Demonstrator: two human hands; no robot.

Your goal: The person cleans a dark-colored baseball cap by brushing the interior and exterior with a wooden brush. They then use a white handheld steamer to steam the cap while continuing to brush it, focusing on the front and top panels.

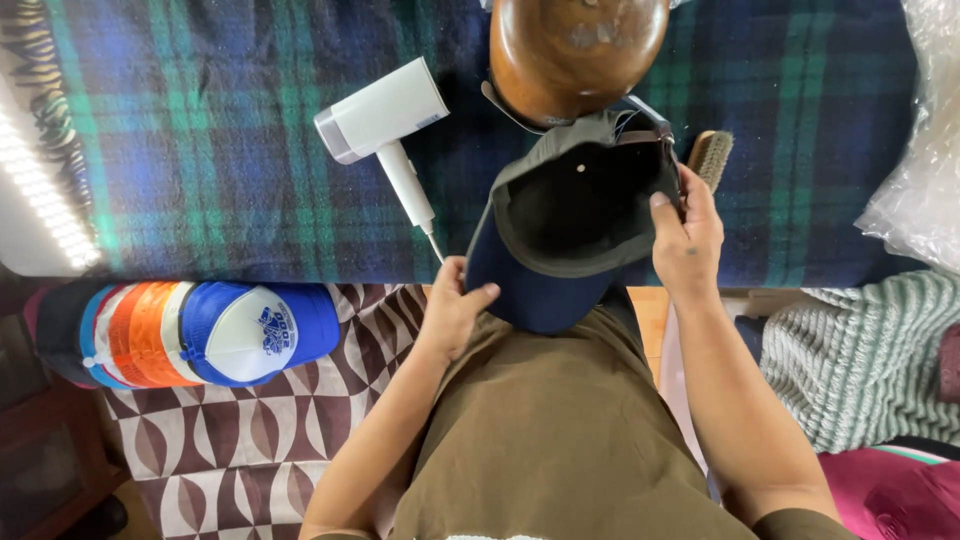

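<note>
The person holds a navy-blue fabric baseball cap with a grey-green underside (570,225) turned upside down in both hands, just above the near edge of the surface covered with a blue-and-green tartan blanket (200,150). The left hand (455,305) is closed on the cap's brim, thumb on top and fingers under it. The right hand (685,240) pinches the far right rim of the crown, thumb pressed inside the opening.

The step in hand looks like checking or shaping the cap's inside while it is held open. The next move probably calls for a steady hold on the brim while the right hand works round the rim or sweatband, keeping the crown from folding.

The cap's long axis runs from near left to far right: the brim points near and left, toward the person's body, and the back of the crown points far and right. Its opening faces up toward the camera.

Just beyond the cap sits a rounded brown wooden hat block (575,50). A white hair dryer (385,125) lies to the left, a small wooden bristle brush (712,155) just right of the cap. A stack of coloured mesh caps (190,335) rests at near left.
</note>
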